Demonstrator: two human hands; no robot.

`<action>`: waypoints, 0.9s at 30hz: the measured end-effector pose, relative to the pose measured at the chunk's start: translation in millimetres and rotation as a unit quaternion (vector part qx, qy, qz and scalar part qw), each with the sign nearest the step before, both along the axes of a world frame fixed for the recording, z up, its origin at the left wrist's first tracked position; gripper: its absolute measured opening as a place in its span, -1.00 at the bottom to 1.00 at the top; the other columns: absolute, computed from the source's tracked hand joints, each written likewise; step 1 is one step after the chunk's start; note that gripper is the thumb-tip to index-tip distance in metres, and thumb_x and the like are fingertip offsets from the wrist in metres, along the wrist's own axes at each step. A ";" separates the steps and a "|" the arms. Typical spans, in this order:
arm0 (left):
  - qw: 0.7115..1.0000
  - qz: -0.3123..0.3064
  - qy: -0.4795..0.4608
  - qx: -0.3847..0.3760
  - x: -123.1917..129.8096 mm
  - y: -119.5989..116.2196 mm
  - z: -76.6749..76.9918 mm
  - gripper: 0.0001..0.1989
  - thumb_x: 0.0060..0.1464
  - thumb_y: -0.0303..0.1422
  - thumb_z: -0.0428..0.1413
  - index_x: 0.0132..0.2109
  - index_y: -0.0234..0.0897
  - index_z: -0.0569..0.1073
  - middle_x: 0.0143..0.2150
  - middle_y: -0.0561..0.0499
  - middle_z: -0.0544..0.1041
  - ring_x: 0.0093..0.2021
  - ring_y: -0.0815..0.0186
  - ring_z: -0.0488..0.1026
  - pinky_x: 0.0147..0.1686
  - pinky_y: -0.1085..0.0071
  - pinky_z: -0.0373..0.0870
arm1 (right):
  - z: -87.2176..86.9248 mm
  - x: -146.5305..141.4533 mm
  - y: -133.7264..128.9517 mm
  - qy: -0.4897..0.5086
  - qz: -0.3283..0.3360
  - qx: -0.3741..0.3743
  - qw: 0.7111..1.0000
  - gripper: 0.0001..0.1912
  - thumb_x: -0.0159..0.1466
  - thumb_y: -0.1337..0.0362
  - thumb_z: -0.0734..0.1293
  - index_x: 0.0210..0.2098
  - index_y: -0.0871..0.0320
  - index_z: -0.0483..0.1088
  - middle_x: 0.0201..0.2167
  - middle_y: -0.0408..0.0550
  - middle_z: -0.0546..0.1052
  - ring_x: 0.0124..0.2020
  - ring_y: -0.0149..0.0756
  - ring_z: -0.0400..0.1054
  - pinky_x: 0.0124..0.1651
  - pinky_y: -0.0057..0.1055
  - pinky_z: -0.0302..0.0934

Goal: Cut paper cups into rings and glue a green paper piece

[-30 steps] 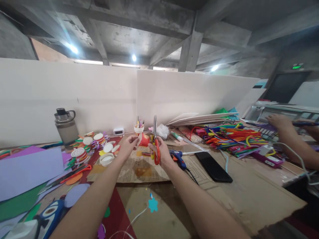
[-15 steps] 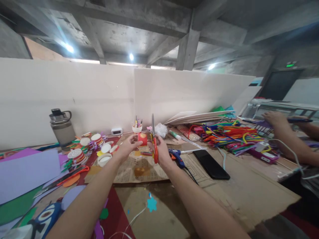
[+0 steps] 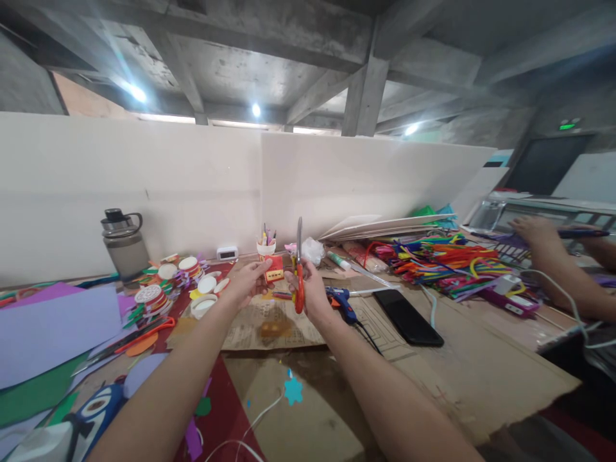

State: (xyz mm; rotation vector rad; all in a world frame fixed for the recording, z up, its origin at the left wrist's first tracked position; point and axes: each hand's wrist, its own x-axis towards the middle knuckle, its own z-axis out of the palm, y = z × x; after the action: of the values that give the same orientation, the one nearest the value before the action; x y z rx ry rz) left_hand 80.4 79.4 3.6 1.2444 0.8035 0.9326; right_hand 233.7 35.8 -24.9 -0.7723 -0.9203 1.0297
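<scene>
Between the fingers of my left hand is a small red paper box with a yellow band of dark marks along its lower side. My right hand is closed around the red handles of a pair of scissors, whose blades point up. The scissors stand just right of the box, apart from it. Below both hands lies a sheet of printed brown paper. A blue glue gun rests beside my right wrist.
A grey water bottle, lidded cups and coloured paper fill the left. To the right are a black phone, a heap of pipe cleaners and another person's hand. A pen cup stands behind.
My left hand has turned the red box, so its yellow band with dark marks now shows. The scissors stay upright in my right hand. The view has shifted slightly.
</scene>
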 end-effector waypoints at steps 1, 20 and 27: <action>1.000 -0.004 0.000 0.001 0.5 -1.4 0.4 -0.54 -0.08 0.00 0.27 -0.25 -0.32 0.44 -0.40 0.00 0.51 -0.53 0.39 0.46 -0.63 0.53 0.24 | -0.7 -0.4 0.0 -0.004 0.009 0.003 1.000 -0.40 -0.08 0.22 0.51 -0.08 0.07 0.26 -0.40 -0.24 0.47 -0.65 -0.55 0.15 -0.64 -0.57 0.05; 0.994 0.012 -0.065 0.084 4.0 -4.5 3.9 -0.60 -0.15 -0.16 0.34 -0.22 -0.31 0.47 -0.25 -0.01 0.50 -0.30 0.38 0.43 -0.35 0.46 0.34 | -0.2 -2.7 -3.3 -0.052 -0.002 0.027 0.998 -0.43 -0.02 0.25 0.45 -0.02 0.09 0.29 -0.32 -0.16 0.52 -0.45 -0.38 0.35 -0.48 -0.47 0.26; 0.986 0.064 0.011 0.154 -11.5 -3.3 14.0 -0.58 -0.18 -0.29 0.34 -0.12 -0.28 0.46 -0.25 0.01 0.51 -0.37 0.41 0.35 -0.46 0.51 0.16 | 13.2 3.7 -10.5 -0.080 -0.103 0.027 0.991 -0.41 0.04 0.12 0.45 0.03 0.08 0.26 -0.27 -0.10 0.52 -0.30 -0.28 0.40 -0.39 -0.42 0.29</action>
State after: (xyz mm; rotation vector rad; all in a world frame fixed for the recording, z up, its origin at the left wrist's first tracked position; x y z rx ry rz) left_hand 68.9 76.1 17.5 1.4859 0.7838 1.1822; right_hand 237.3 25.3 -11.7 -0.8939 -0.9788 0.7684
